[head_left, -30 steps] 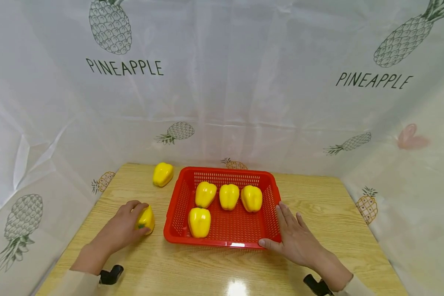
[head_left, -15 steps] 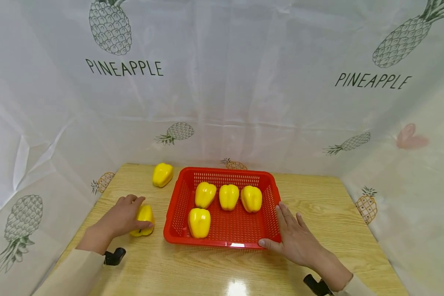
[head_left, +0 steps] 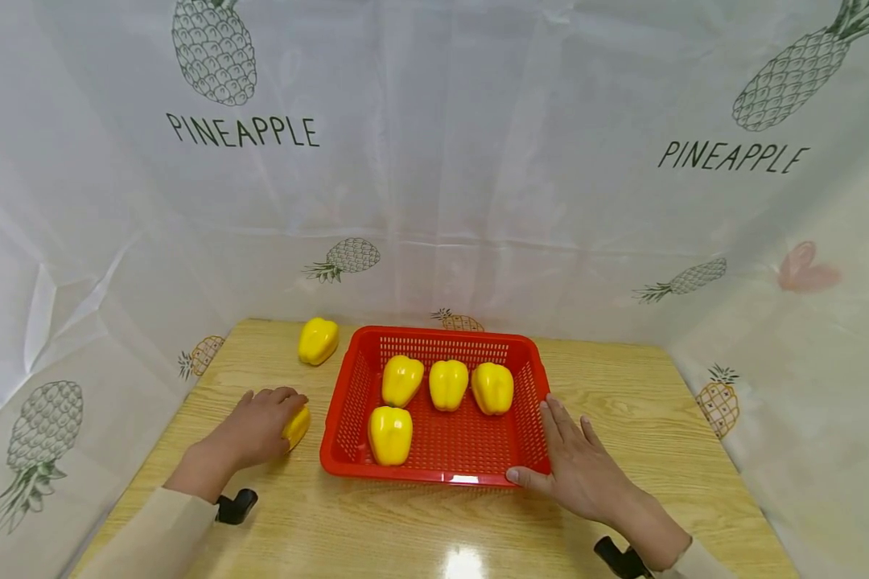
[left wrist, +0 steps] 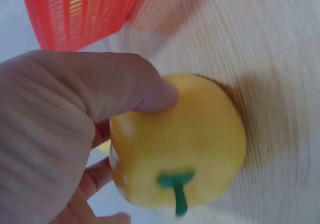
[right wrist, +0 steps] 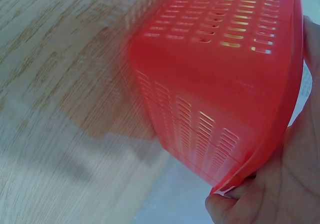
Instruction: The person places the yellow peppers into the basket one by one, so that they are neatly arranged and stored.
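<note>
My left hand (head_left: 263, 426) grips a yellow bell pepper (head_left: 298, 428) on the table, left of the red basket (head_left: 434, 476). In the left wrist view the thumb lies on the side of that bell pepper (left wrist: 185, 139), its green stem facing the camera, with the fingers partly hidden behind it. My right hand (head_left: 582, 470) rests at the basket's front right corner, fingers straight along the right rim and thumb on the front rim. The right wrist view shows this hand (right wrist: 272, 194) against the basket's rim. Several yellow bell peppers (head_left: 449, 385) lie inside the basket.
Another yellow bell pepper (head_left: 319, 341) lies at the back left of the wooden table (head_left: 608, 378). A white curtain (head_left: 478, 185) printed with pineapples stands behind the table and along both sides.
My left hand turned the bell pepper about on the table and shifted slightly right, its fingers now covering more of it. The right hand and the basket stayed put.
</note>
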{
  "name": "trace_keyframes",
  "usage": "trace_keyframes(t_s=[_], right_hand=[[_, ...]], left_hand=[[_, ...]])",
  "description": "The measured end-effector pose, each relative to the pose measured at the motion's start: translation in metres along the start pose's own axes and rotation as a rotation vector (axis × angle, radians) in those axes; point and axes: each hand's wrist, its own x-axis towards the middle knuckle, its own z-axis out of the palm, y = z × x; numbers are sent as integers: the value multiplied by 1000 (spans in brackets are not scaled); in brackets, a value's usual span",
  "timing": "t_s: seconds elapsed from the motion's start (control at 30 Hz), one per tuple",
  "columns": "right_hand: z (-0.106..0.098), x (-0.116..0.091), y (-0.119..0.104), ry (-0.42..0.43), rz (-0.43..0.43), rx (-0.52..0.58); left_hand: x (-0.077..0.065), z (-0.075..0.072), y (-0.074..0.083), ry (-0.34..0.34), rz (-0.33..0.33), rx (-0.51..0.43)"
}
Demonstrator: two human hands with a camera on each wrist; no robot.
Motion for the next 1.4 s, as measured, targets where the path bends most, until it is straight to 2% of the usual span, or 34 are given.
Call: trace_keyframes(t_s=[0.1, 0.33, 0.47, 0.6, 0.77, 0.87, 0.97, 1.13, 1.27, 1.4], right_hand=[[0, 0, 0, 0, 0, 3], [2, 0, 1, 3, -1, 7], [2, 0, 1, 4, -2, 6], [3, 0, 1, 1, 2, 11], [2, 0, 1, 5, 1, 12], [1, 0, 2, 9, -2, 6], [0, 1, 3, 10, -1, 5], [0, 1, 3, 4, 2, 17], [1, 1, 2, 2, 4, 17], [2, 0, 2, 0, 3, 19]], left_hand=[[0, 0, 4, -3, 7, 37], [-2, -1, 8, 11, -34, 144], [-5, -1, 8, 27, 16, 178], [-11, 0, 4, 87, 34, 140], [-19, -4, -7, 192, -36, 55], [-24, -5, -18, 221, -77, 20], [-28, -6, -28, 202, -80, 4], [-38, -7, -38, 96, -79, -40], [-44, -8, -40, 13, -111, -133], [-47, -8, -37, -18, -132, -176]])
